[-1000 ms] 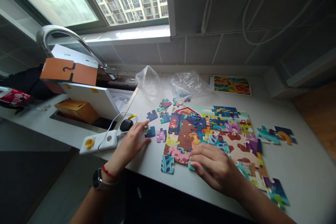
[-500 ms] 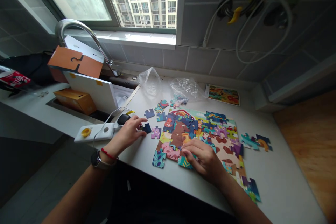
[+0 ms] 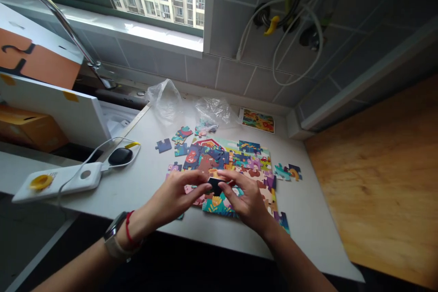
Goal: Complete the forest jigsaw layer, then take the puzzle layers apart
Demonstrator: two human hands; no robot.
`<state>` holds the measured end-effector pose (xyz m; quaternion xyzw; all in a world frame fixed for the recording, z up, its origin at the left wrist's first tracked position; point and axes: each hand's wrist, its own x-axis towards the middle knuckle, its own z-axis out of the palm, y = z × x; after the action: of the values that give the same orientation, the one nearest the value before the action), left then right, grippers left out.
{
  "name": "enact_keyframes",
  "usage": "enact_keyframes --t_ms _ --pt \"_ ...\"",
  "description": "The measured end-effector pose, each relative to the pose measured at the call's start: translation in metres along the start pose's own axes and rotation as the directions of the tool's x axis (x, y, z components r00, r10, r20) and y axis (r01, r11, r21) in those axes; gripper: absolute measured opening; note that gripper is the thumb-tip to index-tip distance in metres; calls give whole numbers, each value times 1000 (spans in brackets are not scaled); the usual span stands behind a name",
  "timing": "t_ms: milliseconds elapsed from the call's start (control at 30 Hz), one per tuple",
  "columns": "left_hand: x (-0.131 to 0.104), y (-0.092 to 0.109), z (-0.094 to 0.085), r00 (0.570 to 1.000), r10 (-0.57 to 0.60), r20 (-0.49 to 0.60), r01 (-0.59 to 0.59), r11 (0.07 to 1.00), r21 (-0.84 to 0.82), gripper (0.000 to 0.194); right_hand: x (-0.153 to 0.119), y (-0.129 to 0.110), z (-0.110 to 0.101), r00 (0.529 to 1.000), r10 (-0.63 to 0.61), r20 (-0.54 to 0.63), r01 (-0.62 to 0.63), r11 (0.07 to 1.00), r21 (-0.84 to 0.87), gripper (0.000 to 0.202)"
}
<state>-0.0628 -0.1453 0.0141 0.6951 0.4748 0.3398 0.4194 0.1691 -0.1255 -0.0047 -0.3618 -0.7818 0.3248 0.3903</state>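
A dark puzzle piece point(image 3: 215, 186) is pinched between my left hand point(image 3: 186, 190) and my right hand point(image 3: 245, 195), each gripping one side with thumb and fingers. Both hands hover over the near part of a colourful jigsaw puzzle point(image 3: 208, 162) with farm animals and a red barn. My forearms and fingers cover some of it. Loose pieces lie around it: a plain blue piece point(image 3: 164, 145) and a small stack of pieces point(image 3: 182, 134) to the left, and a joined teal and orange pair point(image 3: 288, 172) to the right.
Clear plastic bags point(image 3: 214, 110) and a picture card point(image 3: 257, 120) lie at the back of the counter. At left are a white power strip point(image 3: 61, 182) with a black plug point(image 3: 120, 156), a cable, and boxes point(image 3: 34, 127) in the sink under a faucet point(image 3: 73, 36).
My left hand has brought the dark piece from the counter's left side to above the puzzle. My right hand has taken hold of it too. The view has shifted right.
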Motion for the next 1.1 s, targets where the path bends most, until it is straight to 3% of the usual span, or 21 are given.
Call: enact_keyframes --t_ms 100,200,300,400,533,667,767,933,1100 --pt "16 9 22 999 23 44 -22 999 -26 29 -3 0 -30 999 22 -35 -23 999 -47 17" --pt "35 13 34 989 91 118 -97 994 45 28 -5 16 -73 979 154 -132 -170 978 -121 20" --pt "62 11 42 948 225 224 -276 933 230 31 -1 53 -116 898 272 -345 -348 920 -180 31" --pt "95 4 49 884 322 340 -441 816 374 25 6 96 -141 851 363 -380 -460 864 -204 42" --pt "139 -8 58 866 323 381 -489 704 515 28 12 133 -136 858 382 -344 -478 839 -259 47" --pt "164 -21 65 846 279 453 -510 670 539 40 8 141 -122 874 329 -358 -448 832 -328 40" --pt "172 -32 68 840 269 471 -515 668 537 46 3 138 -122 900 300 -316 -407 838 -364 34" --pt "179 -44 72 807 307 504 -566 646 513 41 -1 130 -132 924 359 -129 -382 855 -350 34" --pt "180 -50 72 788 362 497 -600 631 492 41 -2 131 -136 934 339 -114 -356 848 -393 34"
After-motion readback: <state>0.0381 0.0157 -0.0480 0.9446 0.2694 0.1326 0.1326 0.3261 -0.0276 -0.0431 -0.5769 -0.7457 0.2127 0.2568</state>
